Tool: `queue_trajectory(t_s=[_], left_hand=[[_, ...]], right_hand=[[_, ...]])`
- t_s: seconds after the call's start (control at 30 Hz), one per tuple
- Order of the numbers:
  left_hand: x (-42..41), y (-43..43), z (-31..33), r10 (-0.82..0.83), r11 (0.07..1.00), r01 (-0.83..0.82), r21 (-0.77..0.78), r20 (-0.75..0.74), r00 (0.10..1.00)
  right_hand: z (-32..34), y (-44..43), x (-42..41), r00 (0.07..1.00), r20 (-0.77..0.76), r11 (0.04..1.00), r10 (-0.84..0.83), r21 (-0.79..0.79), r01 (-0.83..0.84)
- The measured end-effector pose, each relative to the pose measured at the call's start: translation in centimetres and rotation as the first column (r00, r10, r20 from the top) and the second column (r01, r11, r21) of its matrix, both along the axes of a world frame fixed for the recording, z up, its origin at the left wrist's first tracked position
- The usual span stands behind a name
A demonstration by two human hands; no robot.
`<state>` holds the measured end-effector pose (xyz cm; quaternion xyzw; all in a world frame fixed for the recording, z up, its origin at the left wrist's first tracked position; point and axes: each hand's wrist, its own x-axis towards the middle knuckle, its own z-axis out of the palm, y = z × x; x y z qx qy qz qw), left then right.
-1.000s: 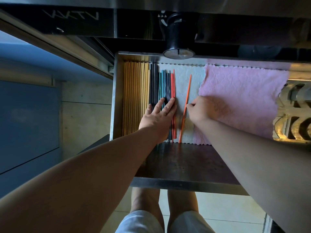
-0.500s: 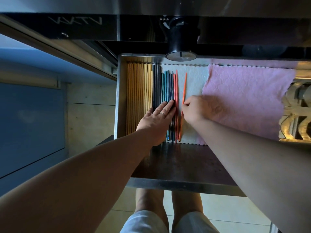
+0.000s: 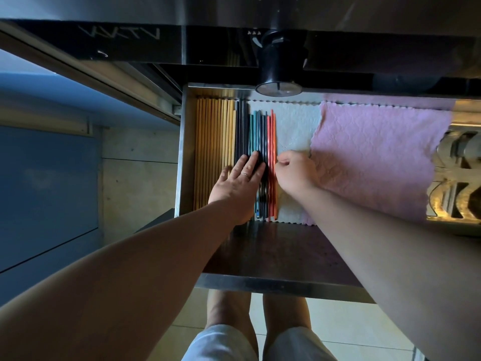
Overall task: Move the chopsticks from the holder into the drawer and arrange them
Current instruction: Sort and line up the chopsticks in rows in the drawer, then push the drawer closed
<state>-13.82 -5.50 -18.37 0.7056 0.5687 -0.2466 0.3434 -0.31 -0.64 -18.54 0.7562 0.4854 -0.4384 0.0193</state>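
Pale floor tiles (image 3: 338,324) showed beneath an open steel drawer (image 3: 185,152), pulled out under a dark fascia. Against the drawer's left wall lay a block of wooden chopsticks (image 3: 213,142). Toward the drawer's middle came dark chopsticks (image 3: 242,131), then teal chopsticks (image 3: 256,134), then orange chopsticks (image 3: 272,136), all lengthwise. The coloured rows lay on a white cloth (image 3: 294,126). A pink cloth (image 3: 377,157) covered the drawer's right half.

The left hand (image 3: 238,186) lay flat, fingers straight and together, pressing on the dark and teal rows. The right hand (image 3: 296,173) sat just beside the orange chopsticks, on the side toward the drawer's right wall, with its fingers curled. Whether it pinched the outermost stick or only touched it could not be told. No holder was seen.

Assessment: the transfer appeared largely done, and the step in hand was closing up the orange row.

Recommended practice:
- Use the flat palm as a stop so settled rows do not roll.
- Slide the outer stick sideways until it touches its neighbour.
- Level the ends nearest the drawer's front, which looked uneven.

Risk: a hard shove could ride one stick over another.
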Motion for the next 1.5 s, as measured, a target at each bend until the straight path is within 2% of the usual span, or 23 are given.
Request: queue_trajectory(t_s=[0.1,0.2,0.33,0.4,0.53,0.63,0.73,0.8,0.93,1.03,1.1,1.13,1.23,1.3,1.37,1.43,1.5], left_hand=[[0.3,0.6,0.8,-0.002,0.999,0.002,-0.044,-0.018,1.0],[0.8,1.1,2.6,0.015,0.988,-0.014,-0.152,0.003,1.0],[2.2,0.9,6.9,0.199,0.906,-0.176,-0.386,0.021,0.98],[2.7,0.3,8.8,0.311,0.867,-0.281,-0.411,0.007,0.95],[3.7,-1.2,13.3,0.535,0.789,-0.477,-0.387,0.053,0.843],[4.4,-2.6,17.2,0.548,0.817,-0.51,-0.269,0.088,0.832],[5.0,-4.4,19.9,0.468,0.874,-0.451,-0.182,0.057,0.882],[5.5,-5.7,21.3,0.463,0.88,-0.448,-0.154,0.077,0.883],[7.0,-8.0,24.1,0.625,0.779,-0.609,-0.148,0.257,0.737],[7.7,-9.4,25.3,0.655,0.743,-0.655,-0.134,0.346,0.672],[8.1,-10.1,25.5,0.741,0.657,-0.721,-0.222,0.368,0.562],[8.2,-10.2,25.5,0.815,0.565,-0.769,-0.299,0.351,0.462],[8.6,-10.4,24.9,0.977,0.202,-0.829,-0.521,0.169,0.132],[8.8,-10.5,24.6,1.0,0.004,-0.804,-0.595,0.019,-0.01],[8.9,-10.7,24.3,0.989,-0.145,-0.773,-0.617,-0.102,-0.104],[9.0,-10.8,24.1,0.97,-0.241,-0.724,-0.646,-0.165,-0.177],[8.9,-10.5,24.0,0.952,-0.303,-0.671,-0.676,-0.187,-0.242]], right_hand=[[0.3,-0.3,0.3,0.998,-0.058,0.998,-0.035,-0.055,0.031],[1.7,-1.0,1.0,0.986,-0.133,0.993,-0.102,-0.068,0.093],[5.7,-2.8,2.1,0.956,-0.218,0.981,-0.194,-0.072,0.183],[8.0,-3.8,2.5,0.923,-0.275,0.963,-0.268,-0.093,0.251],[12.9,-5.5,4.0,0.876,-0.319,0.932,-0.362,-0.122,0.341],[17.2,-6.4,5.2,0.88,-0.328,0.939,-0.342,-0.099,0.328],[21.2,-7.5,6.8,0.909,-0.317,0.962,-0.27,-0.062,0.264],[23.6,-8.3,8.0,0.899,-0.36,0.967,-0.251,-0.052,0.249],[26.0,-10.7,10.4,0.846,-0.43,0.947,-0.314,-0.082,0.31],[26.5,-12.7,12.0,0.773,-0.455,0.897,-0.443,-0.216,0.387],[26.7,-13.8,13.0,0.694,-0.463,0.834,-0.551,-0.323,0.446],[26.6,-14.3,13.5,0.649,-0.46,0.795,-0.606,-0.376,0.476],[26.1,-15.5,14.8,0.501,-0.427,0.657,-0.753,-0.539,0.528],[25.5,-15.9,15.5,0.383,-0.393,0.549,-0.836,-0.615,0.566],[25.1,-15.9,15.8,0.301,-0.372,0.478,-0.878,-0.661,0.578],[24.9,-15.6,15.8,0.244,-0.363,0.435,-0.899,-0.686,0.583],[24.7,-15.2,15.7,0.24,-0.354,0.426,-0.904,-0.691,0.584]])
